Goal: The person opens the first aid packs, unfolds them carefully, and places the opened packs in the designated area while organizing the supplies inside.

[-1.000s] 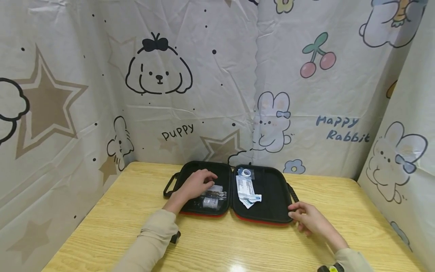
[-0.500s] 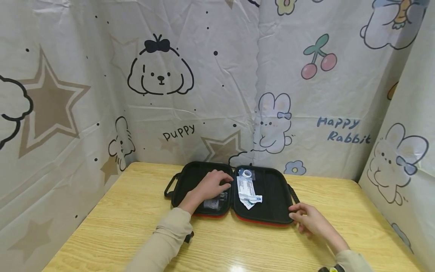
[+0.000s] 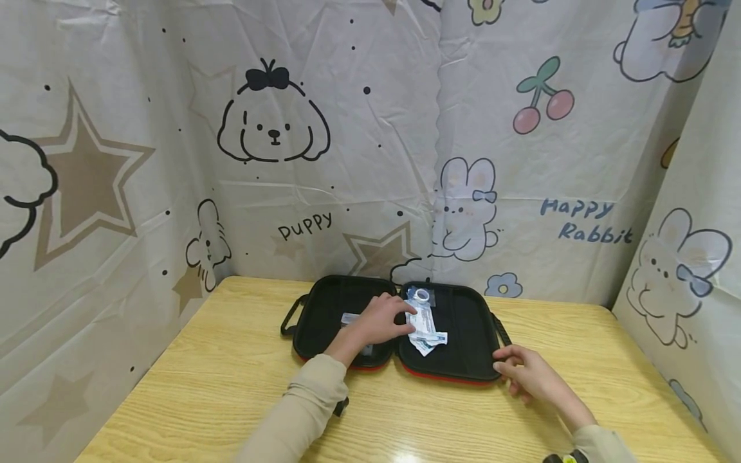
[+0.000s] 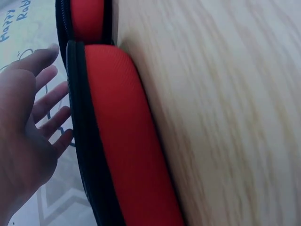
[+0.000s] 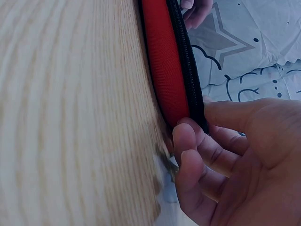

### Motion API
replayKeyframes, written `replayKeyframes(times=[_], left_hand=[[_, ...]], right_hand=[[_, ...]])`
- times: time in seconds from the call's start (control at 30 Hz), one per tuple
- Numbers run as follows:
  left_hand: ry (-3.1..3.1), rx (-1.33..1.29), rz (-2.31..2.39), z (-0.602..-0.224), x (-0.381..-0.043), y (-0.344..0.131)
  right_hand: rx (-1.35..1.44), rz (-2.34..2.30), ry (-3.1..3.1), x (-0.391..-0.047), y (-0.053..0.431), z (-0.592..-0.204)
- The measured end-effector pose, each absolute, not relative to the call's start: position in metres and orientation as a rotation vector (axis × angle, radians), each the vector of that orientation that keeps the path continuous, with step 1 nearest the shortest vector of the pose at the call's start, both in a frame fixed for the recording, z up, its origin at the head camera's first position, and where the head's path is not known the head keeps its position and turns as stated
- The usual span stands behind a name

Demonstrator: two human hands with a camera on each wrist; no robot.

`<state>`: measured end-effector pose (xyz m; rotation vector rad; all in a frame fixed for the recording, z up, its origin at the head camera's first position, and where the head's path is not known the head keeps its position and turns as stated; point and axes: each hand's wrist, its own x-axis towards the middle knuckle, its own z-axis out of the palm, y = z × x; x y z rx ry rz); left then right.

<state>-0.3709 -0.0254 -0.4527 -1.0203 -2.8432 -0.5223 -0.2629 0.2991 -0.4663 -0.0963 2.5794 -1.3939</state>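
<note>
A black zippered case point(image 3: 469, 331) with red outer sides lies unfolded on the table. My left hand point(image 3: 382, 319) is over the case's middle, fingers loosely spread and holding nothing, beside white paper packets point(image 3: 425, 321) in the right half. A white ring-shaped roll point(image 3: 422, 295) lies above those packets. In the left half, clear plastic-wrapped items point(image 3: 349, 318) are mostly hidden beneath my left hand and wrist. At the front right corner, my right hand point(image 3: 527, 372) pinches the case's rim; the right wrist view shows thumb and fingers on the zipped edge point(image 5: 186, 56).
The case rests on a wood-grain table point(image 3: 231, 366), near its back edge. A carry handle point(image 3: 291, 315) sticks out at the left, with a black strap point(image 3: 501, 331) at the right. A printed curtain point(image 3: 370, 141) stands behind and along both sides.
My left hand has moved right, from over the left half's plastic-wrapped items to the packets' left edge. My right hand keeps its hold on the case's corner.
</note>
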Motion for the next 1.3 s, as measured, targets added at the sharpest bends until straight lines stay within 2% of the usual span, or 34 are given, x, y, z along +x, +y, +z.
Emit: replayKeyframes(times=[0.67,1.0,1.3], left_hand=[[-2.954,-0.929,-0.341,-0.463,-0.365,-0.011],[-2.793,-1.012,-0.036,-0.465,-0.362,-0.011],[-2.676,-1.009,-0.124,-0.462,-0.362,-0.014]], right_hand=[[-0.104,-1.412,2.565,-0.261,0.298,-0.465],[-0.111,-1.422,2.55,-0.261,0.298,-0.465],[-0.111,-1.428,2.541,-0.26,0.298,-0.465]])
